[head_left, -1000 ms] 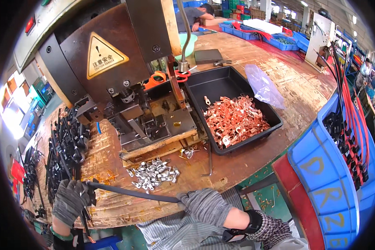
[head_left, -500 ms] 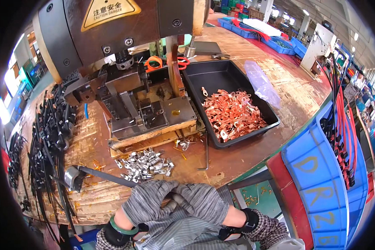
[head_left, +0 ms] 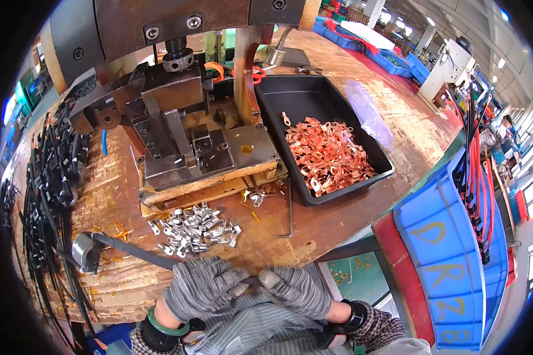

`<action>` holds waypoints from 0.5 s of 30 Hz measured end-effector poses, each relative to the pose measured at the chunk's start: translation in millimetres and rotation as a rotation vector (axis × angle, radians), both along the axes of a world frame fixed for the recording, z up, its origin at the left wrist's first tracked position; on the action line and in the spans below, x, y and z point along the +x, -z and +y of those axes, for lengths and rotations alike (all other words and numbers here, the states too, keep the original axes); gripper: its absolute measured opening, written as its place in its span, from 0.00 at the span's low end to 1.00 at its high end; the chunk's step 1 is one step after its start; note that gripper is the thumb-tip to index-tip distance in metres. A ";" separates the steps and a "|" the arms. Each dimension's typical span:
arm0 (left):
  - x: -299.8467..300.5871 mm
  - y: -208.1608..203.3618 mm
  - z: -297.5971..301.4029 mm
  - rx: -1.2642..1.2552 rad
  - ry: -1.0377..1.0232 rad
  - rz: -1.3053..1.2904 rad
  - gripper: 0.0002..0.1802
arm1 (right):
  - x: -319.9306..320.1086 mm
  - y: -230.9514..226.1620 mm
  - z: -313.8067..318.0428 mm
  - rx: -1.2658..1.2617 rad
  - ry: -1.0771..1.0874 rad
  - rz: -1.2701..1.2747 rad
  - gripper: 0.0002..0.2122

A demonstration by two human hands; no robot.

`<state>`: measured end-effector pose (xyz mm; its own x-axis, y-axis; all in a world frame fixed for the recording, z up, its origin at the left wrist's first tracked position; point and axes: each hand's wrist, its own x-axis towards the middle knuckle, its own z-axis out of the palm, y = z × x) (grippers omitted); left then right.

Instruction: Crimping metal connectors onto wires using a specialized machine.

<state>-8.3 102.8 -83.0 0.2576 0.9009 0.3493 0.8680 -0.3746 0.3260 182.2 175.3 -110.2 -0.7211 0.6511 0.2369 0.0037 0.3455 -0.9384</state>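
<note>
My left hand (head_left: pixel 198 291), in a grey knit glove, is closed around a thick black cable (head_left: pixel 136 251). The cable runs in from the left, where a rounded dark fitting (head_left: pixel 86 253) lies on the table. A dark end of it shows between my hands. At that end my right hand (head_left: pixel 297 291), gloved alike, has its fingers curled and its thumb against the piece; its fingertips are partly hidden. Just beyond my hands lies a heap of silver cable lugs (head_left: pixel 198 229). A black tray (head_left: pixel 290 97) at the right holds many copper lugs (head_left: pixel 328 154).
A heavy press (head_left: pixel 177 112) stands ahead on the worn wooden table (head_left: pixel 118 284). Bundled black cables (head_left: pixel 56 171) lie along the left. An L-shaped hex key (head_left: pixel 290 213) and a clear plastic bag (head_left: pixel 368 112) flank the tray. Blue bins (head_left: pixel 444 260) hold red and black cables at right.
My hands have come slightly apart from their clasped position, showing the dark cable end between them. The view has shifted a little, so the press and tray sit slightly higher and farther left.
</note>
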 end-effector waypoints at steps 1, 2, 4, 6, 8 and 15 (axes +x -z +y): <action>-1.3 1.5 -1.2 0.014 -0.020 -0.020 0.13 | 3.0 -12.7 -3.3 -0.455 -0.027 -0.036 0.15; -2.5 -0.7 -0.4 0.002 -0.022 -0.028 0.14 | 5.2 -19.7 -4.8 -0.911 -0.051 -0.071 0.16; -2.4 -7.0 1.2 0.007 -0.023 -0.040 0.14 | 6.7 -19.4 -4.3 -1.016 -0.060 -0.007 0.16; -2.6 -9.7 3.4 0.013 -0.020 -0.052 0.14 | 10.8 -22.5 -1.9 -0.760 -0.001 0.007 0.17; -4.6 -9.8 1.7 0.045 -0.076 -0.115 0.14 | 26.3 -22.9 20.1 0.021 0.280 -0.144 0.17; 7.6 -30.0 17.6 -0.077 -0.034 -0.041 0.13 | 85.9 -71.2 187.8 0.969 0.496 -0.760 0.12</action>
